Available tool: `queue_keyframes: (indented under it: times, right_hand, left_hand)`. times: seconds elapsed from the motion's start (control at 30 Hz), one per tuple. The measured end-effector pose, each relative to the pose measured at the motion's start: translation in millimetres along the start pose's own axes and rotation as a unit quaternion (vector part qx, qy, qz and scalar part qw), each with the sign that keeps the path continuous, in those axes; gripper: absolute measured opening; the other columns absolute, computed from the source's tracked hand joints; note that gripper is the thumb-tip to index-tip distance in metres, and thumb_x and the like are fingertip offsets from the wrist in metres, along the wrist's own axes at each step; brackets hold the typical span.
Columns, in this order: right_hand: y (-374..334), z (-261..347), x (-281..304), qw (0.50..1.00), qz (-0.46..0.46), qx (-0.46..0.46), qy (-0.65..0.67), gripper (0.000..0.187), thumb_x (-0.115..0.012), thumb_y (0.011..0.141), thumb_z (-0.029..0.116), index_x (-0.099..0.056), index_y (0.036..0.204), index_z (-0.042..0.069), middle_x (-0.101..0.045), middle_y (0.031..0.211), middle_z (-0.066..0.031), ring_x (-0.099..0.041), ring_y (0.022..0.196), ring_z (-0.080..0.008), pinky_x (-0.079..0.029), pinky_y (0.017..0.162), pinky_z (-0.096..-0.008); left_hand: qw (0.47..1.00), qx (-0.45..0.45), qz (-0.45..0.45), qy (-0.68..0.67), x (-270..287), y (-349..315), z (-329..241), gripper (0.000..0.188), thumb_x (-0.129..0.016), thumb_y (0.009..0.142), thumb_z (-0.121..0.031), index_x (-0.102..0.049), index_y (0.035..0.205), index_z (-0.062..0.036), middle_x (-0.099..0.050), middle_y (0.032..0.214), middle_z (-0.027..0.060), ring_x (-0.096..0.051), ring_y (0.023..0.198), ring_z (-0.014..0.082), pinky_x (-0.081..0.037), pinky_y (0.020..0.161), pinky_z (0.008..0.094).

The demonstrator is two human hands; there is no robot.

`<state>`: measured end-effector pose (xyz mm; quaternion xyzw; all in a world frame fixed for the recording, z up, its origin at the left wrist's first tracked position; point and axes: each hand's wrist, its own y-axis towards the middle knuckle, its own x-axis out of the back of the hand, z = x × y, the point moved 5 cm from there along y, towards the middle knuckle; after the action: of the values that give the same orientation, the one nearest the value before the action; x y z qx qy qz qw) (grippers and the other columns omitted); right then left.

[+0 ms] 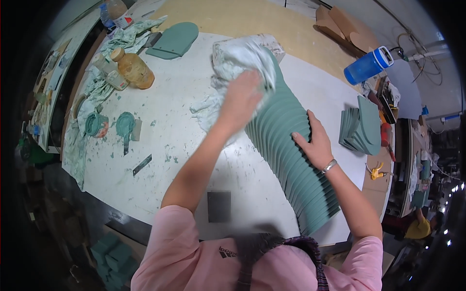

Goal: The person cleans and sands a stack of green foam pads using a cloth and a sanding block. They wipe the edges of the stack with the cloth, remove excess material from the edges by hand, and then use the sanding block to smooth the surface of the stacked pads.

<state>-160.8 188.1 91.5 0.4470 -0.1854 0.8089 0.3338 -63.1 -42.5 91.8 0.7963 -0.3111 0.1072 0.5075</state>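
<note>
A long row of curved green panels [279, 128], leaning one against another, runs from the table's far middle toward my body. My left hand [242, 94], blurred by motion, is closed on a white cloth [247, 56] at the row's far end; its fingertips are partly hidden. Another part of white cloth [208, 110] lies crumpled on the table beside that forearm. On the row's right side rests my right hand [314, 143], fingers stretched and thumb apart, touching the panels' edges. A bracelet circles that wrist.
Two rounded green panels [177, 40] lie far left, near an amber bottle [136, 70] and green paste [125, 123]. A dark scraper blade [142, 165] and grey square [219, 207] sit nearer. Rightward are more green panels [366, 126], a blue bottle [365, 68] and a yellow tool [376, 172].
</note>
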Motion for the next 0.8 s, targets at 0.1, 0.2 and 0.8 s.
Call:
queue_keyframes:
  times: [0.1, 0.2, 0.8]
  right_hand:
    - [-1.1, -6.8, 0.7, 0.999, -0.015, -0.018, -0.032, 0.088, -0.071, 0.084, 0.044, -0.036, 0.147, -0.007, -0.054, 0.135, -0.0274, -0.053, 0.122, -0.0397, -0.044, 0.103, -0.043]
    - [-3.4, 5.1, 2.1, 0.999, -0.011, -0.031, -0.042, 0.087, -0.07, 0.084, 0.046, -0.038, 0.146, -0.004, -0.055, 0.133, -0.0262, -0.055, 0.121, -0.0389, -0.046, 0.101, -0.0431]
    - [-6.1, 2.6, 7.5, 0.996, -0.023, -0.057, -0.064, 0.086, -0.069, 0.083, 0.052, -0.039, 0.147, 0.001, -0.058, 0.131, -0.0234, -0.057, 0.12, -0.0374, -0.047, 0.101, -0.043]
  left_hand:
    - [0.999, 0.03, -0.013, -0.042, -2.7, -56.2, -0.8, 0.026, -0.052, 0.087, 0.005, -0.07, 0.107, 0.0003, -0.068, 0.114, 0.0191, -0.065, 0.104, 0.0359, -0.052, 0.093, 0.0419]
    - [0.975, 0.139, 0.161, -0.071, 9.7, -112.8, 58.8, 0.024, -0.053, 0.087, 0.005, -0.072, 0.1, -0.0001, -0.069, 0.112, 0.0187, -0.066, 0.104, 0.0341, -0.052, 0.092, 0.0409]
    - [0.974, 0.198, -0.094, -0.062, 23.0, -11.9, 68.7, 0.022, -0.061, 0.084, 0.001, -0.075, 0.1, -0.0054, -0.072, 0.095, 0.0125, -0.064, 0.094, 0.0312, -0.05, 0.086, 0.0402]
